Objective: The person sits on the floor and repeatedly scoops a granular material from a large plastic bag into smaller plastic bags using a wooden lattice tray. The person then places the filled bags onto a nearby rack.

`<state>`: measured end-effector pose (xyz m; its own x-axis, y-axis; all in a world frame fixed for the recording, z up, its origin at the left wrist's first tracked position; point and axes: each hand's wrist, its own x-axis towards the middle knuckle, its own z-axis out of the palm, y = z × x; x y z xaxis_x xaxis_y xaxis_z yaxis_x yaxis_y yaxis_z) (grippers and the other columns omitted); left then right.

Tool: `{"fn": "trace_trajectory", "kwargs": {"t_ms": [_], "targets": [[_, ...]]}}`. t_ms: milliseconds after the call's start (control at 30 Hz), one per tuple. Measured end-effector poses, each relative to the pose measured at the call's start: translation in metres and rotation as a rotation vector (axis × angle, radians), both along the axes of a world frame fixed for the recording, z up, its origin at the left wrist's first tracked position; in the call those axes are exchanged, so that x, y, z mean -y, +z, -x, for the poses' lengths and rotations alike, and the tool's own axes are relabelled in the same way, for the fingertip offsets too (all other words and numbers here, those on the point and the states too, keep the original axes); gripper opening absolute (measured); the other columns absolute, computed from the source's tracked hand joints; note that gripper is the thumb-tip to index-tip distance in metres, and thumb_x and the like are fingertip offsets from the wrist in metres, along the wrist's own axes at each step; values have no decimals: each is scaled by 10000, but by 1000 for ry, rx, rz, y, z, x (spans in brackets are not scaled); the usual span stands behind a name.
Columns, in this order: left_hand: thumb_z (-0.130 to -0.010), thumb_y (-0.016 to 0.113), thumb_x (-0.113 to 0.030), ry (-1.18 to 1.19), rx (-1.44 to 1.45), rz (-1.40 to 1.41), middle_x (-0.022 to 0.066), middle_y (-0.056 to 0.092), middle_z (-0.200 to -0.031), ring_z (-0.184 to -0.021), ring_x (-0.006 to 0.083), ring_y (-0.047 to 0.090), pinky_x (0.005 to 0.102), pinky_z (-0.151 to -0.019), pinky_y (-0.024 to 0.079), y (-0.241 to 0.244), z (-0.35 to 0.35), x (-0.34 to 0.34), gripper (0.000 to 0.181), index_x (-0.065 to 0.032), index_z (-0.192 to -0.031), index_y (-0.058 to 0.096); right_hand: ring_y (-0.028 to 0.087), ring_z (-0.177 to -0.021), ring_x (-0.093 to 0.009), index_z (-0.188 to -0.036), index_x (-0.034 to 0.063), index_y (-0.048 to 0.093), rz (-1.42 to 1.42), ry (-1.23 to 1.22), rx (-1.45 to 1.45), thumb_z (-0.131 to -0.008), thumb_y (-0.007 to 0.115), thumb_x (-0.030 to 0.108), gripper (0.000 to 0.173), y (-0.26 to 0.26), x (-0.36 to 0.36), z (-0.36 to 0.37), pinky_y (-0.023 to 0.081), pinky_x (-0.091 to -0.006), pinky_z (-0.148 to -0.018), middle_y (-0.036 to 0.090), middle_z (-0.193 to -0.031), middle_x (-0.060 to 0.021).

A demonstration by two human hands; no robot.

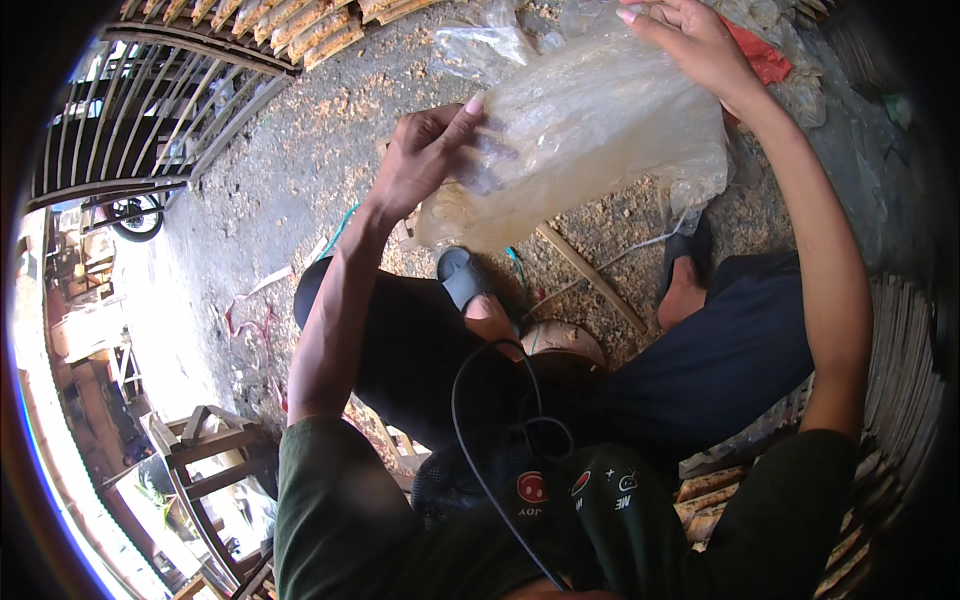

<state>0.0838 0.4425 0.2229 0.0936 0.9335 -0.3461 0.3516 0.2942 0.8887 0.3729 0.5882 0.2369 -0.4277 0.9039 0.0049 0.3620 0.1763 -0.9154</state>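
Note:
A clear plastic bag (600,127), crumpled and brownish in places, stretches between my two hands above the floor. My left hand (431,150) grips its near left end, thumb on top and the fingers partly seen through the film. At the upper right, my right hand (686,45) pinches the bag's far edge between thumb and fingers; the fingertips run close to the picture's top rim. The lower right corner of the bag hangs above my sandalled foot (682,255).
More plastic sheets (487,45) and a red plastic piece (757,52) lie beyond the bag. A wooden stick (592,277) rests on the crumb-strewn floor (322,142) between my feet. Slatted racks (135,112) stand at upper left, a wooden frame (202,457) at lower left.

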Motion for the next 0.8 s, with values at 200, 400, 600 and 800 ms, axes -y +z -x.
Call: {"fn": "trace_trajectory", "kwargs": {"t_ms": [200,400,600,800], "targets": [[-1001,625,-327,-102,314,-16,136,743,-979,-786,165,726,300,-693,590,-17,-5,9,431,33,-1236,637,639,-891,-128,-1179,29,628,-54,-126,-162,-953,659,125,247,-15,-21,-11,526,-264,-735,687,-1038,-71],[-985,655,-297,-147,63,-28,108,744,-997,-812,137,713,281,-735,572,-25,15,6,369,-2,-1207,678,661,-856,-164,-1134,19,656,201,-378,-292,-956,667,173,236,-4,-37,-33,567,-301,-681,689,-1025,-90],[-988,646,-367,306,515,-248,107,726,-1030,-920,178,703,292,-769,563,-35,31,-2,400,19,-1085,685,682,-870,-236,-1020,5,660,567,-217,-703,-949,662,212,218,-35,-91,-99,589,-352,-721,699,-1022,-135],[-811,794,-554,194,-7,-239,28,628,-739,-640,86,539,260,-664,488,-37,19,-3,587,21,-886,700,608,-1125,-154,-1351,69,567,556,-369,-573,-999,635,250,402,-7,-62,-74,470,-304,-983,658,-1216,-54]]}}
